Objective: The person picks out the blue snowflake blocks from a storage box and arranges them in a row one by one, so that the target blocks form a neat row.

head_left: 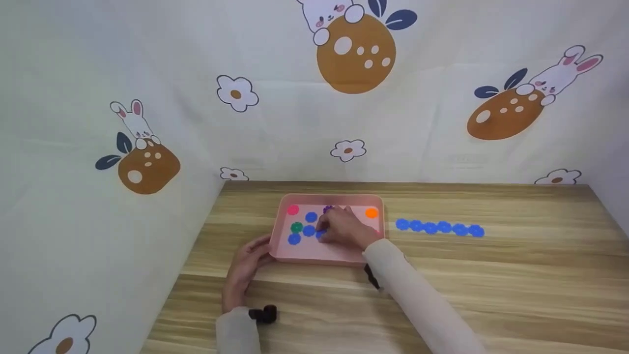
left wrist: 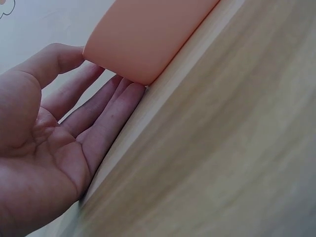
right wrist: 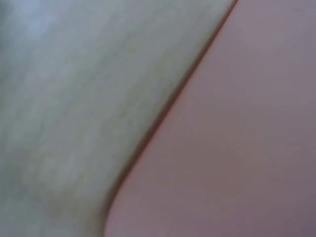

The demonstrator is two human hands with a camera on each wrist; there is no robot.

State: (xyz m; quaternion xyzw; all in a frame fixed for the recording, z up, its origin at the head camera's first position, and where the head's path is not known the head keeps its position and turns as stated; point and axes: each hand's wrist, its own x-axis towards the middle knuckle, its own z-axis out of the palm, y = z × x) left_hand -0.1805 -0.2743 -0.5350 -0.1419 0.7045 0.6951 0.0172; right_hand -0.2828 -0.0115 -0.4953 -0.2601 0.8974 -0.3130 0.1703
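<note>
A shallow pink tray (head_left: pixel 324 260) sits on the wooden table, with small notched plastic discs inside. My left hand (head_left: pixel 244 268) holds its near left corner; in the left wrist view the thumb meets the rim and the fingers (left wrist: pixel 113 111) reach the tray's lower edge (left wrist: pixel 143 44). Over the middle of the tray, my right hand (head_left: pixel 344 226) pinches a blue disc (head_left: pixel 321 235), partly hidden by the fingers. Just left of it lie blue discs (head_left: pixel 308 230) and a green disc (head_left: pixel 296 227). The right wrist view has only the blurred tray wall (right wrist: pixel 222 148) and table.
Right of the tray, several blue discs (head_left: pixel 444 227) form a row on the table (head_left: pixel 516 275). A pink disc (head_left: pixel 293 210), a purple disc (head_left: pixel 328 210) and an orange disc (head_left: pixel 372 213) lie along the tray's far side. A patterned cloth (head_left: pixel 285 128) hangs behind the table.
</note>
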